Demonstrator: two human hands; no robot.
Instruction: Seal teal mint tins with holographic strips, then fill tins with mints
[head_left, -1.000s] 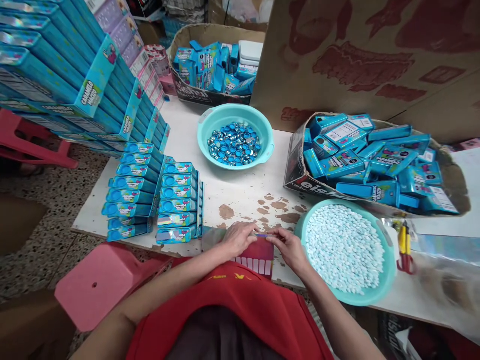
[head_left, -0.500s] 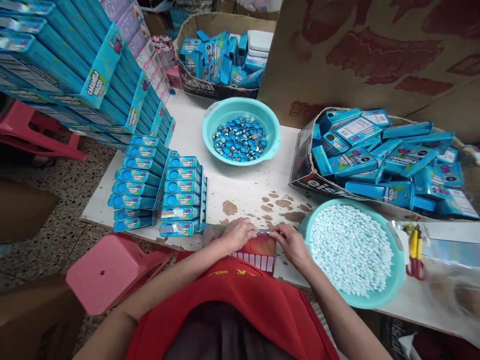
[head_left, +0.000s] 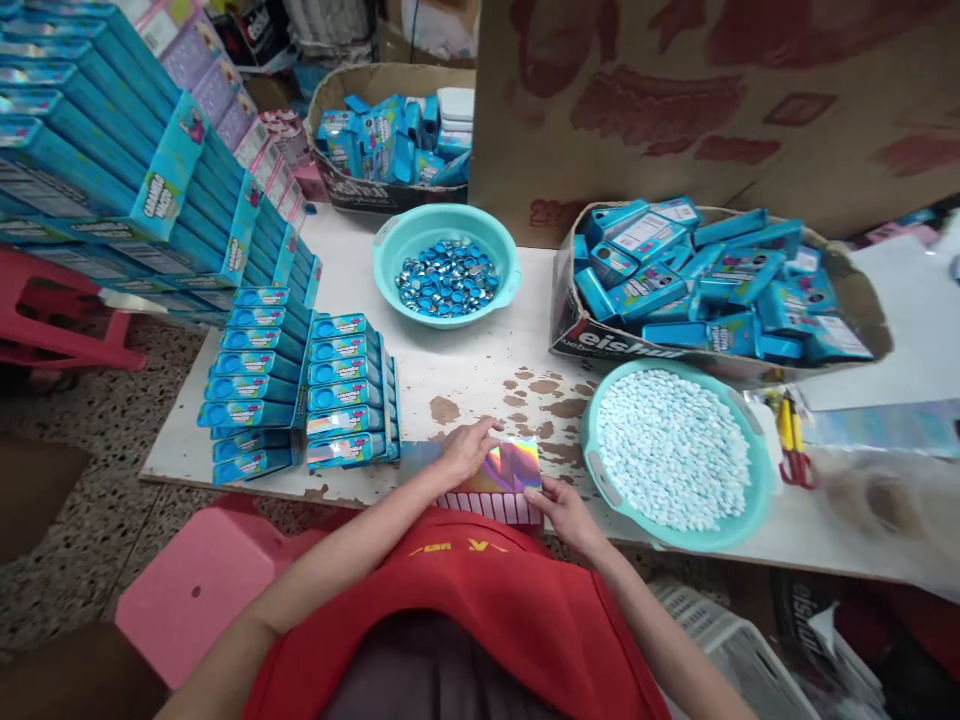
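A shiny iridescent sheet lies at the front edge of the table, catching rainbow light. Along its near side runs a row of white rectangles on red. My left hand rests over the sheet's left part, its thumb and forefinger apart and nothing visible between them. At the lower right corner, my right hand pinches the sheet between thumb and fingers. To the right sits a turquoise basin of small pale-blue and white candies.
Upright blue candy boxes stand left, beside a tall stack. Behind are a basin of small blue-and-silver caps and two cartons of blue packs, one nearer, one farther. Yellow-handled scissors lie right; a pink stool stands below.
The sheet was seen nearly edge-on between both hands; now its shiny face shows. My right hand has moved down to its corner, and my left hand has loosened. The view has shifted right.
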